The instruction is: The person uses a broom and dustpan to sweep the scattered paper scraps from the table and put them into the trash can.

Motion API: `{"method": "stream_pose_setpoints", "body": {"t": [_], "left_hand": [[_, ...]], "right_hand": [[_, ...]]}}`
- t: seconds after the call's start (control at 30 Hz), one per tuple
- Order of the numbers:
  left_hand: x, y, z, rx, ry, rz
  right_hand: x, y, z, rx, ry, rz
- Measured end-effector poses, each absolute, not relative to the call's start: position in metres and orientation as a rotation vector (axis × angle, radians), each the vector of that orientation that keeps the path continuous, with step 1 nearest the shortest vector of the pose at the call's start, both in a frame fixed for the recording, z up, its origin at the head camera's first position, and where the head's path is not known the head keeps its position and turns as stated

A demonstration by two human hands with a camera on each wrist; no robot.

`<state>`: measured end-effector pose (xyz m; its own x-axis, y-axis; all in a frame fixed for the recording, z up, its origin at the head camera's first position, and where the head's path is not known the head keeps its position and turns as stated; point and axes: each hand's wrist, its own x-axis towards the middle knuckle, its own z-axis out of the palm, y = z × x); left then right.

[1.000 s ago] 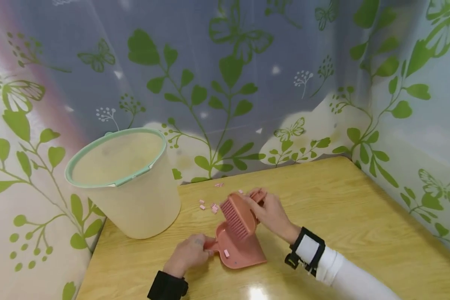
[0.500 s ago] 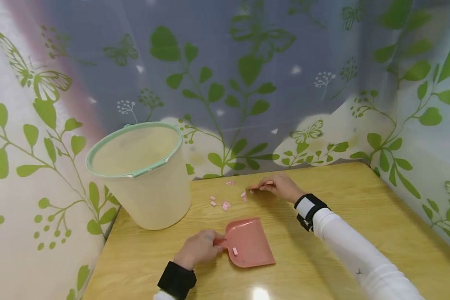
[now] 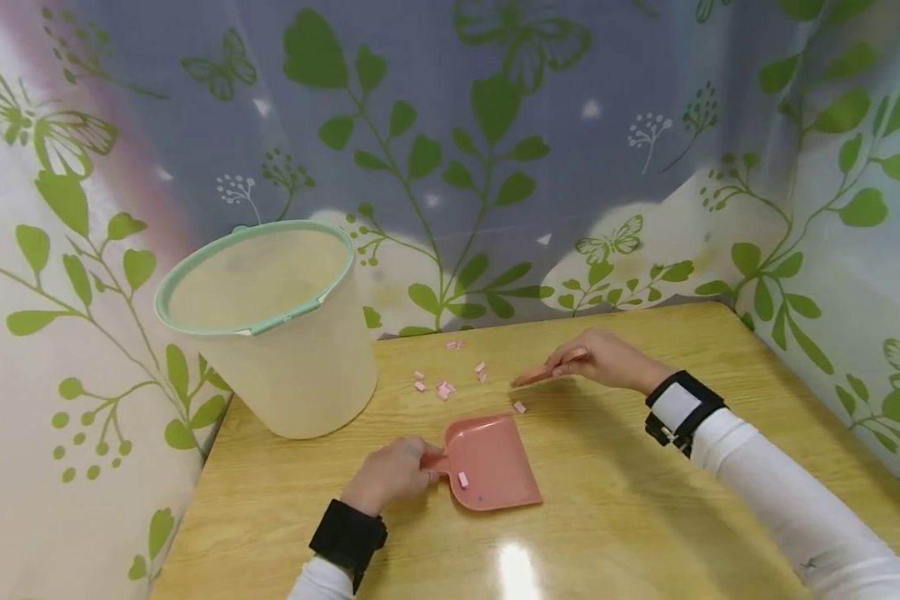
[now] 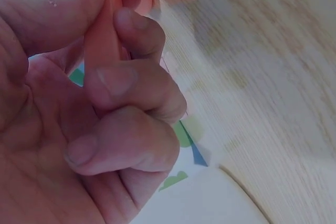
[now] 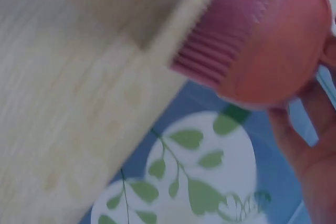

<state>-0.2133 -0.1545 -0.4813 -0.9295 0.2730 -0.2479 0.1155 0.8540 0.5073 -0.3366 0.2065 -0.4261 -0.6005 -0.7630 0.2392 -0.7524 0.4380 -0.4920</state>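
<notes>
My left hand [image 3: 396, 473] grips the handle of a pink dustpan [image 3: 495, 458] lying on the table, its wide mouth facing right. One small pink piece [image 3: 462, 480] and a tiny blue speck are in the pan. In the left wrist view, thumb and curled fingers [image 4: 131, 85] close round the handle. My right hand [image 3: 603, 360] holds a small pink brush [image 3: 534, 375] by its handle, beyond the pan and to its right. The right wrist view shows the brush's bristles [image 5: 226, 30] pointing toward the tabletop. A loose pink piece [image 3: 520, 407] lies between brush and dustpan.
Several more pink pieces [image 3: 446, 390] are scattered on the wooden table [image 3: 607, 517] behind the dustpan. A pale bucket [image 3: 307, 375] with a green rim stands at the left. A patterned curtain [image 3: 420, 167] surrounds the back and sides of the table.
The brush went from above the dustpan to the table at the far side, then right. One pink piece now lies closer to the pan. The left hand keeps its hold on the dustpan.
</notes>
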Motion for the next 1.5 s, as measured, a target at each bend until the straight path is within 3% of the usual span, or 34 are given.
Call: {"method": "stream_pose_setpoints", "body": {"t": [0.17, 0.43, 0.57, 0.73, 1.03, 1.5], "left_hand": [[-0.21, -0.158, -0.483, 0.283, 2.711, 0.74], [-0.211, -0.156, -0.485, 0.32, 2.709, 0.731], [-0.214, -0.157, -0.482, 0.281, 2.711, 0.728], [-0.213, -0.156, -0.482, 0.275, 2.719, 0.698], [-0.214, -0.155, -0.482, 0.257, 2.727, 0.699], [-0.214, -0.153, -0.479, 0.289, 2.728, 0.698]], "right_hand": [[-0.333, 0.193, -0.444, -1.46, 2.609, -0.935], [-0.302, 0.222, -0.439, -1.45, 2.526, -0.89], [-0.291, 0.23, -0.437, -1.403, 2.814, -0.802], [-0.283, 0.229, -0.461, -1.196, 3.174, -0.642], [-0.259, 0.178, -0.472, -0.814, 3.001, -1.166], [-0.223, 0.111, -0.469, -0.779, 2.69, -1.619]]}}
